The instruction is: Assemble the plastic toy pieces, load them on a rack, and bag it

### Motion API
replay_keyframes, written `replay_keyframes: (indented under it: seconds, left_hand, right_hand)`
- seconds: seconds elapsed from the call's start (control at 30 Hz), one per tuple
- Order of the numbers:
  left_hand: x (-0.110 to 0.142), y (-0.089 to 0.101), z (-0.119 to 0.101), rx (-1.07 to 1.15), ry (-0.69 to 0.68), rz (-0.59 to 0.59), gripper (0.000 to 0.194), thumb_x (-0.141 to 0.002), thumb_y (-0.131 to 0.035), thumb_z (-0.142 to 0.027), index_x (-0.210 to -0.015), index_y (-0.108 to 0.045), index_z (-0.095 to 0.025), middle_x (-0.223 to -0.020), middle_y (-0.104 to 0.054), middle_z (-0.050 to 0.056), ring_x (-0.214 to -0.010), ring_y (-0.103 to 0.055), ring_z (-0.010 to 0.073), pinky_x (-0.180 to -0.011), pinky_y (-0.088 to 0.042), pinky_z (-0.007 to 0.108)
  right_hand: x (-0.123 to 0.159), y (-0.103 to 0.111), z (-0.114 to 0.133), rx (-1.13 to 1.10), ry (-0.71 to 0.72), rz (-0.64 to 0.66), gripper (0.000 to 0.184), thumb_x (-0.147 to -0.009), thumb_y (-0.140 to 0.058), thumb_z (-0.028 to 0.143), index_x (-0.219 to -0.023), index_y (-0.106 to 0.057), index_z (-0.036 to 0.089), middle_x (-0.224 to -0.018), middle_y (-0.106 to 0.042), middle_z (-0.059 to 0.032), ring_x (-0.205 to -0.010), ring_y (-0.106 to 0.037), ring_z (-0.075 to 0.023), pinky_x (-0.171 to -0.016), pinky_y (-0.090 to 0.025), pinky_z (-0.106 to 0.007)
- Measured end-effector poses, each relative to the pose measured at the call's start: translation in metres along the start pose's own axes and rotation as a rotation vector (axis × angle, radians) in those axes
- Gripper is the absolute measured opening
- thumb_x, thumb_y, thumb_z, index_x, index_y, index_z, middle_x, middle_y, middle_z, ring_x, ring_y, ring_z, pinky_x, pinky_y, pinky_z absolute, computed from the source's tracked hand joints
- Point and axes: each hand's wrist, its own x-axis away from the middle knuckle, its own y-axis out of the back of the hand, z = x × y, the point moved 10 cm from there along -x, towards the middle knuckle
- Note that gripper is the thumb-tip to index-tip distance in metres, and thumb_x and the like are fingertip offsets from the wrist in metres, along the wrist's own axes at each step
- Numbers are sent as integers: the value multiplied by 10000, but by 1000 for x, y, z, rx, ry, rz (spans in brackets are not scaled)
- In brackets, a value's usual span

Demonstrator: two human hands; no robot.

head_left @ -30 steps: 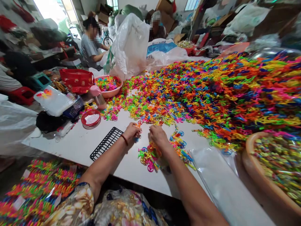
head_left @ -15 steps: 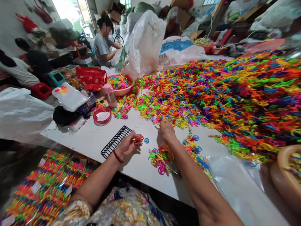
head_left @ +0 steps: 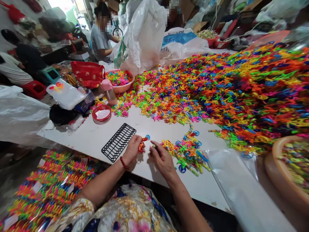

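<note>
Curled fingers of my left hand (head_left: 132,149) grip a small orange-red plastic toy piece (head_left: 141,145), just right of the black slotted rack (head_left: 118,142) on the table. A blue ring-shaped piece (head_left: 147,137) shows beside those fingertips; whether it is touched or lies on the table I cannot tell. Facing it across a small gap is my right hand (head_left: 163,160), thumb and fingers bent together. Something tiny may be at its fingertips, too small to name. Right behind that hand lies a loose cluster of bright plastic pieces (head_left: 185,149).
A large heap of colourful pieces (head_left: 217,87) covers the table's far and right side. A red basket (head_left: 101,120), pink-lidded bottle (head_left: 111,96) and pink basin (head_left: 132,80) stand left. Clear plastic bags (head_left: 231,167) and an orange tub (head_left: 275,158) are right. Co-workers sit beyond.
My right hand has come back from the heap's near edge to beside my left hand. My left hand keeps its hold on the orange-red toy piece. The view has shifted slightly.
</note>
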Motion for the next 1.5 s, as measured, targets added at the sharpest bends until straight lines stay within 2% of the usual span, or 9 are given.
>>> replay_keyframes:
  seconds: [0.13, 0.27, 0.4, 0.57, 0.83, 1.1, 1.33, 1.43, 1.5]
  left_hand:
    - [10, -2, -5, -154, -53, -47, 456, -825, -566, -645, -870, -437, -211, -567, -523, -73, -416, -446, 63, -408, -370, 167]
    - [17, -8, -9, -223, -112, -45, 439, -841, -542, -639, -857, -432, -215, -603, -488, -75, -449, -467, 72, -407, -380, 173]
    - [20, -13, -7, -241, -164, -18, 413, -864, -534, -616, -853, -443, -213, -649, -471, -72, -446, -461, 61, -402, -364, 171]
    - [19, -14, 1, -249, -129, 8, 394, -880, -535, -597, -871, -459, -211, -617, -457, -78, -413, -452, 55, -410, -327, 166]
    - [18, -11, 4, -351, -162, -9, 328, -918, -503, -531, -845, -461, -214, -627, -450, -74, -466, -447, 70, -465, -330, 187]
    - [17, -13, -1, -510, -223, 7, 267, -951, -434, -449, -824, -454, -215, -595, -424, -73, -499, -422, 97, -508, -331, 218]
    - [23, -20, -1, -566, -252, 8, 250, -947, -442, -401, -772, -462, -223, -593, -442, -51, -535, -423, 126, -550, -312, 246]
    - [6, -25, -17, -640, -349, 51, 201, -950, -463, -349, -803, -528, -229, -680, -501, -15, -611, -468, 145, -620, -346, 257]
    - [-21, -15, -39, -767, -410, -4, 166, -940, -491, -311, -812, -555, -227, -732, -522, 8, -670, -495, 163, -688, -377, 270]
  right_hand:
    - [8, -4, 3, 62, 17, 1, 361, -933, -508, 423, -1183, -629, 192, -923, -723, -72, -820, -684, -202, -750, -538, -327]
    - [11, -4, 8, 36, 58, -13, 288, -928, -529, 422, -1039, -672, 198, -925, -726, -69, -846, -683, -203, -773, -529, -325]
    - [13, -3, 10, 25, 77, -21, 273, -920, -556, 426, -1016, -690, 208, -910, -732, -57, -821, -679, -197, -771, -527, -321]
    - [16, 3, 6, 19, 48, -44, 280, -898, -588, 434, -999, -695, 196, -945, -733, -68, -860, -670, -207, -791, -513, -323]
    - [16, 0, 3, -41, -5, 8, 357, -936, -507, 481, -784, -661, 197, -710, -663, -27, -700, -617, -172, -683, -477, -279]
    - [18, -5, 7, -20, 37, 60, 356, -935, -517, 462, -832, -711, 183, -696, -678, -33, -665, -632, -169, -656, -497, -272]
    - [29, -10, 11, 152, 162, 49, 316, -971, -463, 393, -902, -719, 222, -747, -701, -45, -663, -634, -179, -638, -514, -291]
    - [27, 3, 5, 299, 214, -12, 295, -977, -450, 358, -991, -708, 216, -877, -721, -83, -778, -657, -215, -742, -538, -348]
    - [25, 18, 6, 490, 266, -124, 282, -961, -477, 349, -1042, -703, 203, -1045, -702, -138, -940, -636, -272, -872, -509, -446]
